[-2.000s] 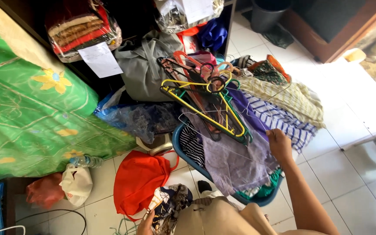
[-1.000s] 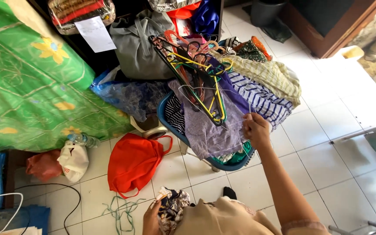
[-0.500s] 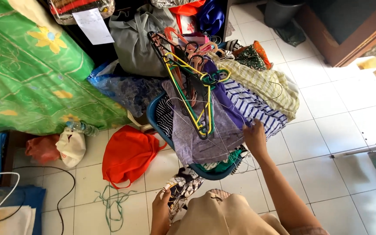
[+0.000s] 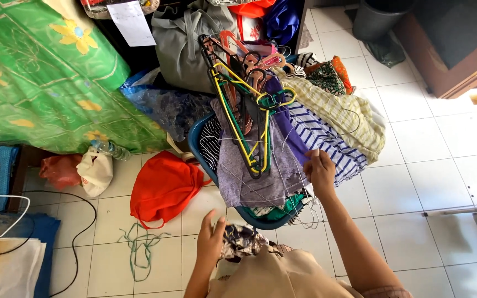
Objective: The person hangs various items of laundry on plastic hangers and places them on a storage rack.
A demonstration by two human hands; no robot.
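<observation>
My right hand (image 4: 320, 172) has moved up to pinch the striped cloth (image 4: 327, 140) atop the blue basket (image 4: 200, 138); my left hand (image 4: 212, 238) now grips patterned fabric (image 4: 244, 243) below it.

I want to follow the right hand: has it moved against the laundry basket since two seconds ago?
Yes. The right hand went from the blue basket's far rim up onto the striped cloth.
</observation>
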